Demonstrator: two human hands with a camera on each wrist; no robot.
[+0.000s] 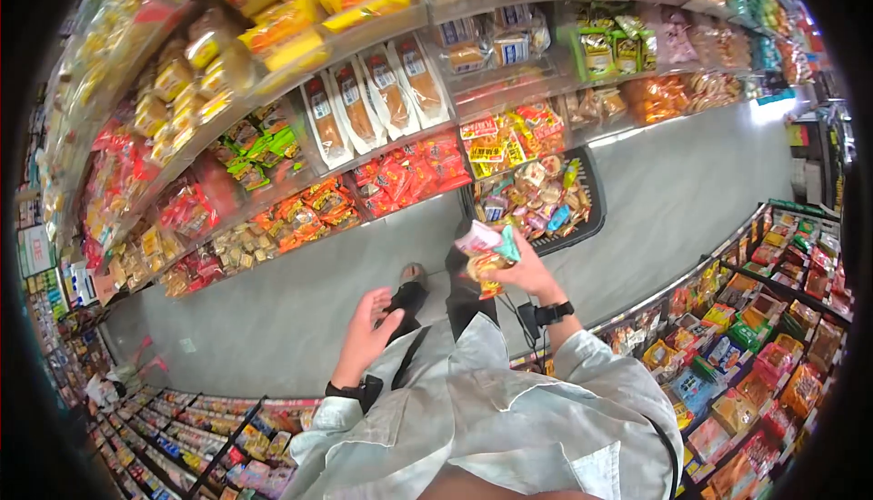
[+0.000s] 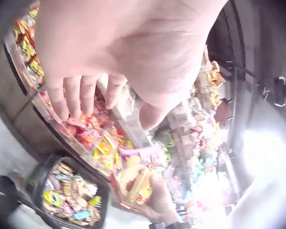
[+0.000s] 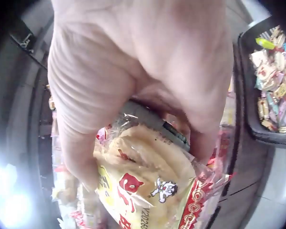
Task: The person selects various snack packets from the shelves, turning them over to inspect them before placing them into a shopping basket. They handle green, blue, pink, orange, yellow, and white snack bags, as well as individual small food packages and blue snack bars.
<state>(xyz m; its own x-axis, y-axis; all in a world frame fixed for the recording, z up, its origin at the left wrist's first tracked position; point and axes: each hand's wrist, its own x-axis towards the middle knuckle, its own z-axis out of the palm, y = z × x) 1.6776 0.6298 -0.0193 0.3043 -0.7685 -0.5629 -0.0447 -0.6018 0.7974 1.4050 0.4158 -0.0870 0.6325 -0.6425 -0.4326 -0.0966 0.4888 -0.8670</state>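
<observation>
My right hand (image 1: 526, 273) grips a bunch of snack packets beside the black tub. One is a clear packet of pale pastry (image 3: 148, 157) with red print, a small cartoon figure and a red patterned edge. Along with it is a pink and white packet (image 1: 476, 239) with a teal part. In the right wrist view the fingers and thumb come down on both sides of the clear packet. My left hand (image 1: 366, 329) holds nothing, its fingers loosely extended above the floor. From the left wrist view its palm (image 2: 119, 52) appears in front of the shelves.
Tiered shelves of packaged snacks curve ahead, with red packets (image 1: 414, 173) and long white-wrapped cakes (image 1: 386, 86). A black tub (image 1: 599, 214) of small wrapped snacks stands below the shelf edge. More snack racks (image 1: 727, 364) lie at the right and behind. Grey floor (image 1: 273, 327) runs between.
</observation>
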